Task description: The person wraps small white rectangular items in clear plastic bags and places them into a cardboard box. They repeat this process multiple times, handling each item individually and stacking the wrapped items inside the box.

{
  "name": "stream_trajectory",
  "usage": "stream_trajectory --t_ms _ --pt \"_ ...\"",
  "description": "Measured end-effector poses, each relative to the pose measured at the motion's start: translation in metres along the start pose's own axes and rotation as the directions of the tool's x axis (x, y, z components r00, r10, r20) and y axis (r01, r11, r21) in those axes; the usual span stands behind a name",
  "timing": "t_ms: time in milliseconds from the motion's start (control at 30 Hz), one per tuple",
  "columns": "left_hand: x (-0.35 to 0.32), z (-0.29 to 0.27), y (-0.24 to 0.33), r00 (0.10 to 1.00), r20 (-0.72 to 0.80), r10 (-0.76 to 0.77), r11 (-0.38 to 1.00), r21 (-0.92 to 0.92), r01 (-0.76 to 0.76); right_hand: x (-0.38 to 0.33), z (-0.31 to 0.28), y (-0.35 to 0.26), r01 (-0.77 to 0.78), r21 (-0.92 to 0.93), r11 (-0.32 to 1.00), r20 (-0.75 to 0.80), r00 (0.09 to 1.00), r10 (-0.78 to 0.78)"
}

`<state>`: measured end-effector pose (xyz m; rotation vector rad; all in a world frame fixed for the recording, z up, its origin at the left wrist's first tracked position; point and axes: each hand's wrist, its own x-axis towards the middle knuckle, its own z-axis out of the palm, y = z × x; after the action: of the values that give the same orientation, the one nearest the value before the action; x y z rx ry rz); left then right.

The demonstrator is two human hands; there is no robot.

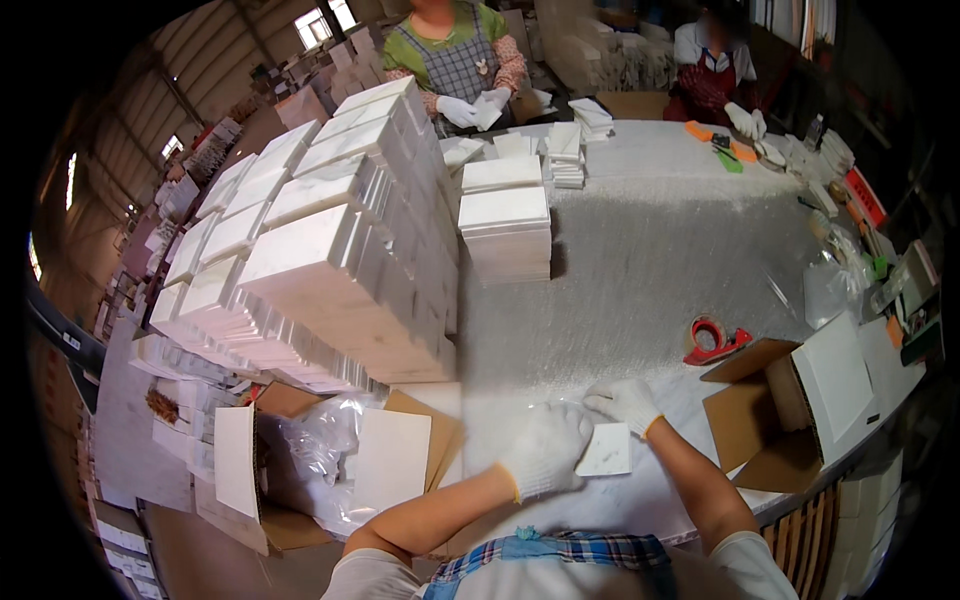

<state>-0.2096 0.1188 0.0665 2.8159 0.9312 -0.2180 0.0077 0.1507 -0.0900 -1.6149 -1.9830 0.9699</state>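
Both of my hands wear white knitted gloves and work over the near part of the table. My left hand [545, 450] is closed at the left edge of a small square white stone tile [606, 451], its thumb side against it. Just above the tile's top edge is my right hand [624, 404], its fingers bent and pressed together, pointing toward my left hand. Whatever those fingers may pinch is too small to make out. The tile has a pale, marble-like face.
Tall stacks of white tiles [340, 260] stand at left, with a smaller stack [505, 235] at centre. Open cartons flank me: one with plastic lining [235, 470], one at right [840, 385]. A red tape dispenser [735, 343] lies beyond my right hand. Two gloved co-workers stand across the table [640, 290].
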Motion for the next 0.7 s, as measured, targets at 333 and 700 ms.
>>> stream_trajectory --t_ms 333,700 --pt "-0.008 0.000 0.008 0.996 0.039 -0.085 0.996 -0.036 0.086 -0.001 -0.001 -0.006 -0.040 0.010 0.999 0.001 0.999 0.040" --pt "-0.014 0.021 0.011 0.995 -0.036 -0.097 0.995 -0.032 0.096 0.000 0.001 -0.006 -0.134 0.090 0.987 0.049 0.990 0.130"
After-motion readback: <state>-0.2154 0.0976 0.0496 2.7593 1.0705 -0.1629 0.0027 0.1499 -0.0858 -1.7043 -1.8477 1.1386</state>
